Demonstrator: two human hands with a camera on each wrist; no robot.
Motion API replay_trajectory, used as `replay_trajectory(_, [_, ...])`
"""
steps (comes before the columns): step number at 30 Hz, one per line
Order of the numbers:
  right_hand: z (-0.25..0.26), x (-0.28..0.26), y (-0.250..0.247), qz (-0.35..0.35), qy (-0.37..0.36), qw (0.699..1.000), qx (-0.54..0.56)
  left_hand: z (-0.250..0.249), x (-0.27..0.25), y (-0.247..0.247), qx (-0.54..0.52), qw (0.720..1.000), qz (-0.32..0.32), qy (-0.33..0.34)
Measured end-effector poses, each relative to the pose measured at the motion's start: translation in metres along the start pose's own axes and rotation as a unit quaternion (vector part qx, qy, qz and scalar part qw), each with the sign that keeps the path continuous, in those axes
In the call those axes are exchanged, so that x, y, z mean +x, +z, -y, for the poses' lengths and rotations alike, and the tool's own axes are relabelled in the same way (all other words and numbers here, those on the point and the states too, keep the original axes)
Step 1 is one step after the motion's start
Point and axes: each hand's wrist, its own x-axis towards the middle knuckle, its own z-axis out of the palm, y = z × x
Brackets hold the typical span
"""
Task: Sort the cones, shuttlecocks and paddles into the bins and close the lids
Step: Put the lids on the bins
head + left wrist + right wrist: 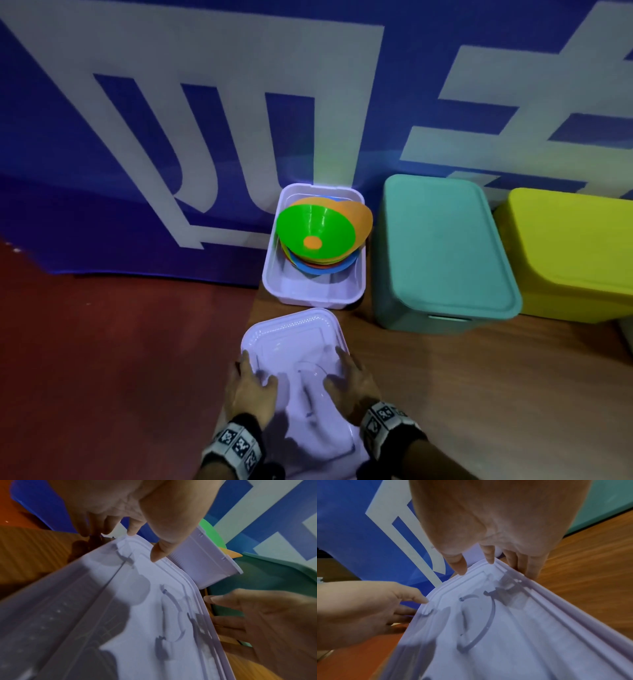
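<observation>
A sports hall or court: red court flooring beside wooden floorboards, a big blue banner with white lettering, and training cones in a bin.

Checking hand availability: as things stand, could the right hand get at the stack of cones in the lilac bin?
Probably not yet: the right hand grips the lilac lid, like the left hand. The cones lie uncovered beyond it.

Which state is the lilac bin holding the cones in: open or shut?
Open. The lilac bin has no lid on; the stacked cones show inside, and both hands hold the lilac lid in front of it.
</observation>
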Motion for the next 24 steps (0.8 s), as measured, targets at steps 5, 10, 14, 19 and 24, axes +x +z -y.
replay_trajectory(5, [0.016,-0.004,0.012,-0.066,0.047,0.994,0.079,0.008,0.003,-0.004,0.015,1.000,0.021,-0.012])
replay_trajectory(10, [0.053,-0.030,0.025,-0.064,0.014,0.998,0.025,0.012,-0.004,-0.027,-0.136,0.982,-0.085,-0.096])
replay_trajectory(14, [0.096,-0.045,0.016,-0.078,-0.065,0.994,0.050,-0.004,-0.014,-0.071,-0.190,0.946,-0.224,-0.139])
replay_trajectory(19, [0.151,-0.054,-0.029,-0.132,-0.199,0.964,0.114,-0.065,-0.027,-0.140,-0.328,0.883,-0.335,-0.038])
replay_trajectory(24, [0.189,-0.064,-0.107,-0.231,-0.274,0.915,0.183,-0.130,-0.042,-0.191,-0.494,0.785,-0.331,0.175])
